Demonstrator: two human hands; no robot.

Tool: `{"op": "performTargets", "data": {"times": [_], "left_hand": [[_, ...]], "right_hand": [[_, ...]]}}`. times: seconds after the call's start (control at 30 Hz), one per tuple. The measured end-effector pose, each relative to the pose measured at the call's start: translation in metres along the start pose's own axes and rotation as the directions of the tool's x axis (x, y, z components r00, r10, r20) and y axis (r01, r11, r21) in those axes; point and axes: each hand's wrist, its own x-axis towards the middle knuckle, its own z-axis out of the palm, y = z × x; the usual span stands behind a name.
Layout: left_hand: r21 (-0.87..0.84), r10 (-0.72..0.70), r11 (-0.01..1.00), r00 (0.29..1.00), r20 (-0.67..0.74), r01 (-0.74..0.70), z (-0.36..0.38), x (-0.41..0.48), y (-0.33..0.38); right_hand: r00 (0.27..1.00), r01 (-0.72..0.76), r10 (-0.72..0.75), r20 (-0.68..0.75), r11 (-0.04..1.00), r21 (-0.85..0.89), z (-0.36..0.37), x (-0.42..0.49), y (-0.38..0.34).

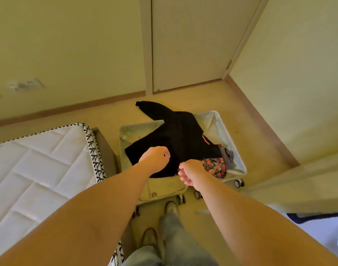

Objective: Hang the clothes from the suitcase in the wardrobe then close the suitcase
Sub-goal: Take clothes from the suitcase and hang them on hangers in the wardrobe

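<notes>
- On the floor, between a bed and the far corner by the door, a pale cream hard suitcase [220,129] lies wide open, both halves flat.
- A big black long-sleeved top [175,135] is spread over both halves. One sleeve hangs out past the far rim and lies on the floor.
- A bright cloth with many colours [215,167] is tucked in the right half, near the front rim, just beside the black top.
- A small grey-purple cloth [228,155] sits next to it, by the right wall of the case.
- The left hand [155,159] is over the near part of the black top. Its grip is a tight fist. I cannot tell if it holds any cloth.
- The right hand [191,172] is at the near edge of the black top, just beside the bright cloth. Its fingers are curled in. I cannot tell if this grip holds something.
- The two hands are close together but apart.
- Little black wheels [239,182] stick out at the near end of the case.
- A white quilted mattress [39,160] with a black-and-white edge is on the left.
- The person's pale shoe [171,208] stands on the floor right by the wheels.
- A plain door [187,45] is shut at the far edge of the floor.
</notes>
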Motion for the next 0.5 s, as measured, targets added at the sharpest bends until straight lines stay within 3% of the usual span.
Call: {"op": "performTargets", "data": {"times": [0.3,0.5], "left_hand": [[-0.114,-0.18,0.977,0.983,0.024,0.182,0.011,0.074,-0.019],[-0.175,-0.254,0.948,0.962,0.097,0.268,0.048,0.13,-0.055]], "right_hand": [[0.998,-0.002,0.012,0.058,0.985,-0.175,0.006,0.08,-0.034],[0.996,-0.044,0.055,0.069,0.987,-0.152,0.011,0.156,-0.019]]}}
